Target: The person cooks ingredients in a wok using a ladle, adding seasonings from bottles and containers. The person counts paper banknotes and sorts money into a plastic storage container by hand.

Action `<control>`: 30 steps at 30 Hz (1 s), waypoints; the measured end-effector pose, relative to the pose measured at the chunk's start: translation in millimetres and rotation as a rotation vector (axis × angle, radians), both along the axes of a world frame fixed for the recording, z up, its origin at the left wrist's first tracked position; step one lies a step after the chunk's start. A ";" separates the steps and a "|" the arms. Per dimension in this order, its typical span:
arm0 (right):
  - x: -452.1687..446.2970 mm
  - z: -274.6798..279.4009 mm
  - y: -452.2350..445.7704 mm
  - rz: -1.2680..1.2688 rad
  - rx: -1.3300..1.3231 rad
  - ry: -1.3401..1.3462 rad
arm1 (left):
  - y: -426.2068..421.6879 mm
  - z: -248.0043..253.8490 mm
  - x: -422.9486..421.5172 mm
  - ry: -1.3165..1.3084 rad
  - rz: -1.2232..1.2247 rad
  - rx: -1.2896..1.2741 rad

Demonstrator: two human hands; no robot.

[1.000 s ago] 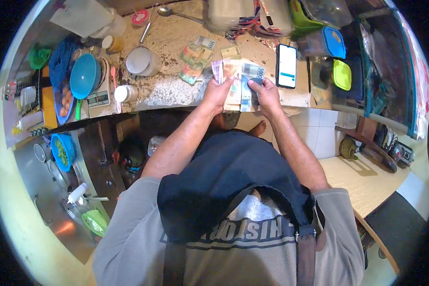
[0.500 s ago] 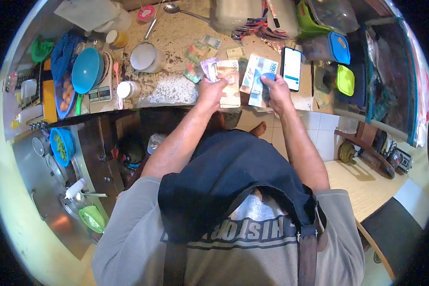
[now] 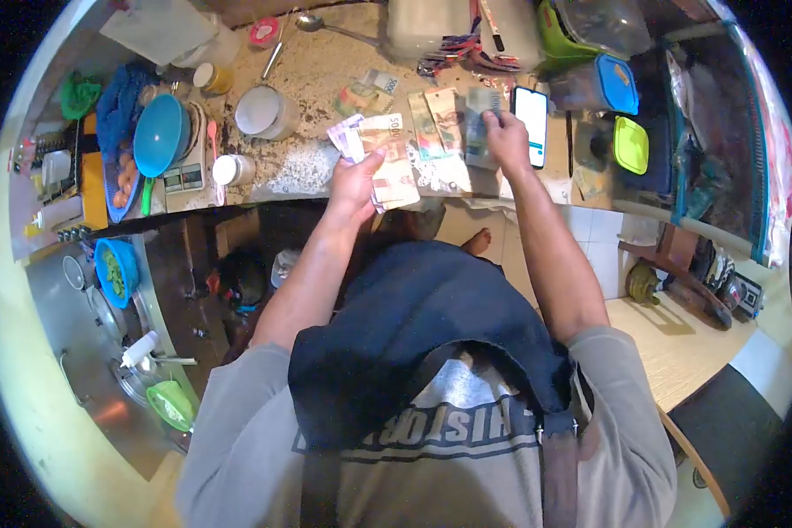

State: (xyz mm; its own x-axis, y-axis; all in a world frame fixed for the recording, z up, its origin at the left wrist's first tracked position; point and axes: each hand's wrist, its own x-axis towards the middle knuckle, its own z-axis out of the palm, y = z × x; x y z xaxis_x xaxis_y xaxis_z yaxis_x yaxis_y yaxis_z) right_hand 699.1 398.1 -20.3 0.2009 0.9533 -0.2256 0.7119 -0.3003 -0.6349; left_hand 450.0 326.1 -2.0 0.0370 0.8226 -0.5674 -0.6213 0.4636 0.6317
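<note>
My left hand (image 3: 355,187) grips a fanned bunch of banknotes (image 3: 393,167), mostly tan with purple ones at the left, thumb on top. My right hand (image 3: 509,145) pinches the right edge of a blue-grey banknote (image 3: 479,132), just left of the phone (image 3: 531,119), whose screen is lit. Whether more notes lie beneath that one I cannot tell. Between my hands, brown and greenish banknotes (image 3: 436,125) lie on the worn counter (image 3: 312,132). Further back are some crumpled notes (image 3: 370,92).
At left stand a white-lidded jar (image 3: 231,169), a pot (image 3: 262,112), and a kitchen scale (image 3: 183,176) with a teal bowl (image 3: 161,136). Plastic containers (image 3: 616,84) line the right; a marker (image 3: 493,31) lies at the back. The counter's front edge runs below my hands.
My left hand has moved left with its banknotes. My right hand has shifted slightly forward with the blue note beside the phone. Brown and greenish notes now show between the hands.
</note>
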 end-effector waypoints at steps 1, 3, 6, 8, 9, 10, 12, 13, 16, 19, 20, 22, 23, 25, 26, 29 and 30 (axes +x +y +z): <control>5.6 3.8 -3.2 -0.073 0.037 0.185 | -0.7 2.4 6.4 -0.031 -0.023 0.009; 13.2 38.1 -22.3 -0.177 -0.031 0.622 | -3.1 5.5 22.7 -0.046 -0.059 0.004; 37.5 68.6 -58.3 -0.091 -0.192 1.140 | -7.5 8.4 56.5 -0.050 -0.155 -0.038; 35.5 68.8 -82.8 -0.088 -0.109 0.757 | -12.7 10.6 82.8 -0.021 -0.267 -0.117; 38.3 63.7 -93.1 -0.037 -0.089 0.583 | -15.5 14.6 100.0 0.071 -0.340 -0.150; 42.0 48.8 -103.5 -0.081 -0.047 0.492 | -18.2 21.0 122.4 0.048 -0.398 -0.136; 43.4 62.8 -127.3 -0.276 -0.019 0.491 | -25.4 32.9 166.1 -0.232 -0.410 -0.078; 54.9 38.4 -138.0 -0.304 0.125 0.597 | -28.9 35.6 186.0 -0.213 -0.507 -0.036; 109.4 45.5 -162.9 -0.373 0.152 0.855 | -41.9 38.4 249.1 0.191 -0.797 0.184; 164.8 58.1 -193.6 -0.544 0.226 1.052 | -59.1 39.1 316.1 0.474 -0.926 0.552; 191.7 60.4 -206.3 -0.556 0.231 1.019 | -66.4 37.4 335.1 0.727 -1.050 0.639; 243.2 49.0 -226.7 -0.608 0.301 0.975 | -80.3 6.8 393.5 0.596 -1.003 0.896; 268.6 58.0 -232.6 -0.643 0.245 0.850 | -80.5 1.5 421.2 0.616 -1.070 0.896; 327.4 42.5 -232.4 -0.714 0.206 0.582 | -88.4 27.1 462.9 0.695 -0.984 0.926; 355.9 16.5 -228.0 -0.757 0.221 0.439 | -87.1 42.7 474.7 0.706 -0.983 0.922; 406.1 50.3 -195.9 -0.642 0.057 0.813 | -78.2 21.0 502.3 0.662 -1.083 0.404; 430.4 16.5 -174.8 -0.518 -0.040 0.654 | -84.0 9.0 498.0 0.673 -1.072 0.399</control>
State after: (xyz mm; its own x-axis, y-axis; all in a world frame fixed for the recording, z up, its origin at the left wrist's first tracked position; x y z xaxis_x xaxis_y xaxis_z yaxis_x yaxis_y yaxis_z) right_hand 1129.5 223.3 -3.8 0.4286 0.7651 -0.4806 -0.0311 -0.5191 -0.8542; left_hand 948.0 242.1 7.0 0.5767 0.6763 -0.4583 0.4188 0.2370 0.8766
